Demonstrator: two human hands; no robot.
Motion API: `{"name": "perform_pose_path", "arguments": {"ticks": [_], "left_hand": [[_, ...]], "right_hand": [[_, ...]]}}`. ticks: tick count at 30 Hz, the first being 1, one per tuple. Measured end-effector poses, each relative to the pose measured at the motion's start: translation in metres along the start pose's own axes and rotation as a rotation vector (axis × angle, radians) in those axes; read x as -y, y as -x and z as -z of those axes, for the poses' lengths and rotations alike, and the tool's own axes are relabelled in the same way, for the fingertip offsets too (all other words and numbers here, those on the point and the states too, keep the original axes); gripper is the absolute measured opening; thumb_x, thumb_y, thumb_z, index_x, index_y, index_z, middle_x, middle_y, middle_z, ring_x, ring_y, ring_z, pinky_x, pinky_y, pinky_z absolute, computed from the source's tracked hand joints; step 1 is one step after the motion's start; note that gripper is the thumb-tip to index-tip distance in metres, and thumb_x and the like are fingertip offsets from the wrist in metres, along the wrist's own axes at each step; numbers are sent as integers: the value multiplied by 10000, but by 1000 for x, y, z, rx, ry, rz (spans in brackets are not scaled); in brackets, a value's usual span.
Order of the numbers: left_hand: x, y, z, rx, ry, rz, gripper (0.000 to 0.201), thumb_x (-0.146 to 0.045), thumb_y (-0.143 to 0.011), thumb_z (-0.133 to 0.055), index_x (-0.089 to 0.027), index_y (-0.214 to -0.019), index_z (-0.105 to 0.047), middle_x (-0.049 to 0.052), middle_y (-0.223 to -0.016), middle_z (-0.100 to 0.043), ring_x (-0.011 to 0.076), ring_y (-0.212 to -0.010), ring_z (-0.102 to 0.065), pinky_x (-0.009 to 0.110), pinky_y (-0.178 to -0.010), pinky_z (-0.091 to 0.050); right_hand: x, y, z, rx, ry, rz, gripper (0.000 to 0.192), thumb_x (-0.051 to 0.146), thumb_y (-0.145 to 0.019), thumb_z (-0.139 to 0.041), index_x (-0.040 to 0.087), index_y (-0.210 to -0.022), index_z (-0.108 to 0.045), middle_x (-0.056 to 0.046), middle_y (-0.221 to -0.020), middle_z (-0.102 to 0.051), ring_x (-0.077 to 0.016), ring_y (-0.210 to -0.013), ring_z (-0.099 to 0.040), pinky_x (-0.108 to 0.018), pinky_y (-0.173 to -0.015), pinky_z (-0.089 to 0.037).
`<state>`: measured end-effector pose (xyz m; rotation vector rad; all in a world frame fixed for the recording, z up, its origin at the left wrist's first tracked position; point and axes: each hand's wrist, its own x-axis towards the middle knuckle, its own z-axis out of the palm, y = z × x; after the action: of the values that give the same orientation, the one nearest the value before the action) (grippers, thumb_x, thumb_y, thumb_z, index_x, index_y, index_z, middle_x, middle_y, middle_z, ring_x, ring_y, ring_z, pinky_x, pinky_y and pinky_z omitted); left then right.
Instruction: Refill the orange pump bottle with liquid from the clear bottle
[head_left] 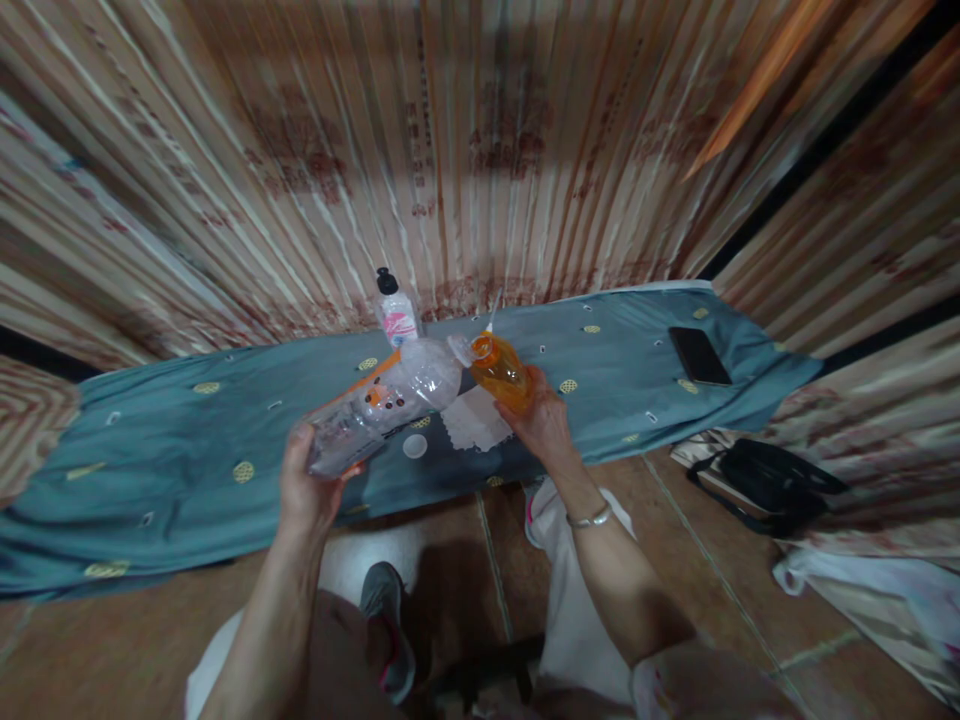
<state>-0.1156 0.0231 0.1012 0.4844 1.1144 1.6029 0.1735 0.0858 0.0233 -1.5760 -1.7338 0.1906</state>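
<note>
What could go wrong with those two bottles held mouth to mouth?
Any liquid passing between the clear bottle and the orange bottle might leak where their mouths meet, perhaps wetting the white sheet nearby. The left hand grips the clear bottle near its base, so its neck might wobble. The black-topped bottle behind could get knocked over.

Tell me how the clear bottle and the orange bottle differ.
The clear bottle is mostly colourless; the orange bottle is amber-orange. The clear one is longer, the orange one shorter. The left hand holds the clear one, the right hand the orange one. Both tilt, mouths close together.
</note>
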Motion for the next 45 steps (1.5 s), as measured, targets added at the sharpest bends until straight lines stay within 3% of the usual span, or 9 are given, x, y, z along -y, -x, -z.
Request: {"name": "perform_pose_path", "arguments": {"ticks": [4,8,22,45], "left_hand": [[1,-3,4,41,-70,-88,436,-485,-647,-794,-168,-944,-749,63,-793,-759,177,-486,-640,232,-317,-464],[3,-8,8,90,-76,-136,556,-556,-581,-821,-149,-955,-762,65,-755,-753,166,-438,-601,236,-285,-427],[-1,-14,16,177,-50,-193,488,-536,-626,-810,-148,-920,-773,84,-803,-772,143,-439,-570,209,-276,-376],[-12,-10,13,90,-88,-269,483,-529,-554,-844,-156,-846,-754,63,-767,-746,149,-438,-561,216,-243,-349]], "right_hand": [[-4,0,-4,-37,36,55,765,412,-858,-708,85,-1470,-388,-232,-1335,-675,-334,-1194,-681,-482,-992,-579],[-5,0,-5,-38,49,88,732,414,-873,-701,93,-1462,-408,-224,-1338,-676,-326,-1205,-676,-474,-1003,-578],[-5,2,-10,-81,54,114,669,461,-898,-674,133,-1428,-430,-216,-1305,-683,-332,-1204,-667,-500,-1002,-575],[0,5,-11,-58,56,94,663,393,-901,-660,159,-1463,-397,-204,-1319,-670,-333,-1247,-634,-533,-1015,-569]]}}
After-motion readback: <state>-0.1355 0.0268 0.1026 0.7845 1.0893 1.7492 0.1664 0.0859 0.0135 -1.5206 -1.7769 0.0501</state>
